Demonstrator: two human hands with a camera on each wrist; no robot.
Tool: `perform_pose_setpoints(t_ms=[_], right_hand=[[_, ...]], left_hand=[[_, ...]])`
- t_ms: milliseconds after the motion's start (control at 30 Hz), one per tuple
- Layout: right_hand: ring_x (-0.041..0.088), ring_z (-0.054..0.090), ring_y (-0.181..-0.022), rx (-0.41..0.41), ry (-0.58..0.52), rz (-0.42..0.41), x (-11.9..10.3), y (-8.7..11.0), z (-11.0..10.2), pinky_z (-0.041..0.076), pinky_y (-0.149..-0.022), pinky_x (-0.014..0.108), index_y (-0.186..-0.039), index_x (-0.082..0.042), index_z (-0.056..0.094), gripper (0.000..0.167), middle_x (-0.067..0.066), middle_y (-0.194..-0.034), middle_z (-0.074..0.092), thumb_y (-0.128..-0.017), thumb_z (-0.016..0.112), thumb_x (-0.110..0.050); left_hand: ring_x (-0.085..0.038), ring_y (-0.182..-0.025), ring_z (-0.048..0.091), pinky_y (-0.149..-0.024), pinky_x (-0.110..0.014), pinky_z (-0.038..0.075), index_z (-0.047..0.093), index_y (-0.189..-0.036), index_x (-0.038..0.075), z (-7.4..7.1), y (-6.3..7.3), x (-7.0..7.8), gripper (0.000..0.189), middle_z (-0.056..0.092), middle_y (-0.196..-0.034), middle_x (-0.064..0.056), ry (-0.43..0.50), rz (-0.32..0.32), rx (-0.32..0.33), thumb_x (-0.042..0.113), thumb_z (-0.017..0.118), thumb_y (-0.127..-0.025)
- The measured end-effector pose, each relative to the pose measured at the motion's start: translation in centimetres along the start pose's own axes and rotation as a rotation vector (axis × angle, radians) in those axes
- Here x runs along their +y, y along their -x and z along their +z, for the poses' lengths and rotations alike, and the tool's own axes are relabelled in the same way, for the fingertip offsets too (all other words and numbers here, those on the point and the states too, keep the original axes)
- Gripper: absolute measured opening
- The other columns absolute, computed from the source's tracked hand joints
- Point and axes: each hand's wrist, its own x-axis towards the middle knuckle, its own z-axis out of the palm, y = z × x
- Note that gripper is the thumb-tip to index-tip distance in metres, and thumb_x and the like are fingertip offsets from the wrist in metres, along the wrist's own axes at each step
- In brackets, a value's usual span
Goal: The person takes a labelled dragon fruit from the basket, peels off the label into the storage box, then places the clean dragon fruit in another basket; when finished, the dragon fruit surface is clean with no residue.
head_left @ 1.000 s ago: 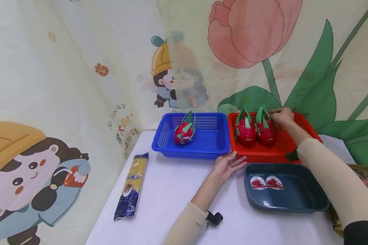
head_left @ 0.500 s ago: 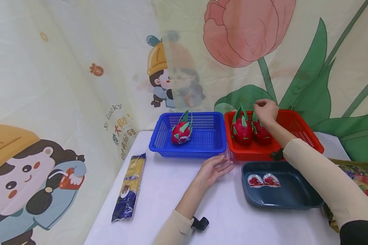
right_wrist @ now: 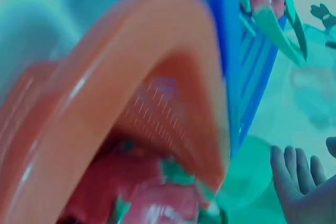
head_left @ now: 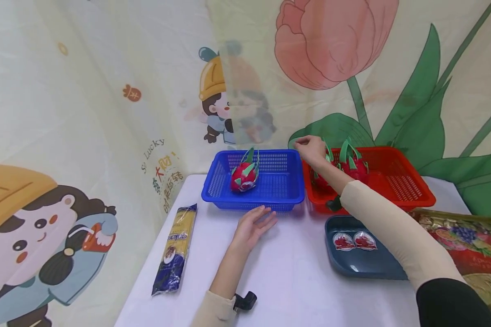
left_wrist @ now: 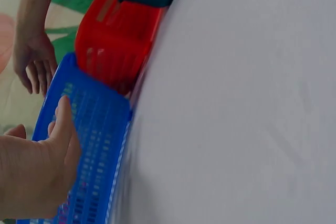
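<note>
My left hand [head_left: 251, 229] hovers with relaxed fingers just in front of the blue basket [head_left: 253, 200], holding nothing. My right hand [head_left: 312, 151] is over the back, where the blue basket meets the red basket [head_left: 393, 181]; its fingers [right_wrist: 304, 171] are loosely spread and empty in the right wrist view. One dragon fruit [head_left: 244, 176] with a round sticker stands in the left half of the blue basket. Two more are in the left part of the red one: a dragon fruit [head_left: 355, 169] in plain sight, and another mostly hidden behind my right forearm.
A dark blue-green tray [head_left: 352, 263] with two round stickers [head_left: 354, 241] lies before the red basket, partly under my right arm. A gold and blue packet [head_left: 175, 250] lies at the left. Further right is a red and gold fruit-printed bag [head_left: 462, 245]. Printed curtains hang behind.
My right hand has swept left from the right-hand dragon fruit, over the red basket, towards the blue one. My left hand has drawn back left from the red basket's front corner.
</note>
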Motion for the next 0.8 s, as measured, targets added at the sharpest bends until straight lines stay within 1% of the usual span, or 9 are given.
perform_pose_setpoints(t_ms=[67,133,233,300,433,600,667,800], right_hand=[[0.030,0.072,-0.097,-0.050,-0.045,0.023,-0.4,0.0,1.3,0.062,-0.080,0.037,-0.123,-0.007,0.074,0.031,0.016,-0.111,0.076,-0.099,0.070,-0.026],[0.031,0.073,-0.102,-0.110,-0.098,0.052,-0.7,-0.1,2.5,0.063,-0.086,0.041,-0.126,-0.004,0.073,0.034,0.018,-0.116,0.075,-0.099,0.071,-0.025],[0.033,0.072,-0.111,-0.186,-0.167,0.101,-1.2,-0.3,4.1,0.061,-0.093,0.045,-0.130,0.001,0.069,0.040,0.021,-0.124,0.072,-0.099,0.073,-0.025],[0.035,0.070,-0.115,-0.218,-0.202,0.129,-1.5,-0.5,4.9,0.059,-0.096,0.047,-0.131,0.003,0.067,0.043,0.022,-0.128,0.070,-0.099,0.073,-0.025],[0.035,0.069,-0.118,-0.249,-0.247,0.182,-1.9,-1.1,6.4,0.059,-0.097,0.048,-0.132,0.005,0.065,0.046,0.022,-0.129,0.070,-0.098,0.075,-0.024],[0.036,0.069,-0.119,-0.291,-0.269,0.222,-2.4,-2.0,8.1,0.058,-0.099,0.049,-0.135,0.005,0.062,0.050,0.024,-0.131,0.068,-0.097,0.076,-0.023],[0.037,0.068,-0.120,-0.310,-0.285,0.243,-2.6,-2.3,8.8,0.056,-0.102,0.049,-0.136,0.005,0.062,0.050,0.025,-0.133,0.067,-0.097,0.076,-0.023],[0.038,0.067,-0.121,-0.307,-0.312,0.278,-2.6,-2.7,10.1,0.055,-0.104,0.051,-0.133,0.004,0.064,0.046,0.023,-0.134,0.067,-0.096,0.077,-0.020]], left_hand=[[-0.034,-0.108,0.072,-0.107,-0.058,0.051,0.060,-0.105,0.002,-0.7,0.1,0.7,0.004,0.071,-0.107,-0.014,0.032,0.015,0.020,0.006,0.061,-0.105],[-0.036,-0.110,0.072,-0.107,-0.058,0.050,0.058,-0.105,0.002,-1.3,0.1,1.2,0.005,0.071,-0.108,-0.016,0.067,0.027,0.035,0.006,0.061,-0.105],[-0.038,-0.112,0.070,-0.108,-0.059,0.050,0.058,-0.103,0.002,-2.2,0.1,2.0,0.006,0.069,-0.111,-0.018,0.103,0.049,0.055,0.007,0.062,-0.104],[-0.038,-0.114,0.070,-0.108,-0.058,0.050,0.058,-0.102,0.003,-2.7,0.0,2.4,0.007,0.068,-0.112,-0.018,0.114,0.064,0.063,0.007,0.063,-0.104],[-0.038,-0.115,0.069,-0.107,-0.058,0.050,0.054,-0.099,0.004,-3.4,0.0,3.1,0.009,0.065,-0.112,-0.016,0.131,0.085,0.077,0.005,0.062,-0.104],[-0.039,-0.118,0.067,-0.108,-0.057,0.049,0.049,-0.097,0.006,-3.9,-0.1,3.8,0.014,0.059,-0.117,-0.017,0.136,0.113,0.077,0.003,0.059,-0.105],[-0.041,-0.119,0.066,-0.108,-0.057,0.050,0.049,-0.095,0.007,-4.0,-0.2,4.0,0.015,0.059,-0.115,-0.017,0.138,0.121,0.077,0.002,0.059,-0.105],[-0.044,-0.123,0.063,-0.109,-0.058,0.049,0.047,-0.092,0.007,-4.1,-0.5,4.2,0.018,0.058,-0.112,-0.015,0.144,0.135,0.062,0.001,0.058,-0.105]])
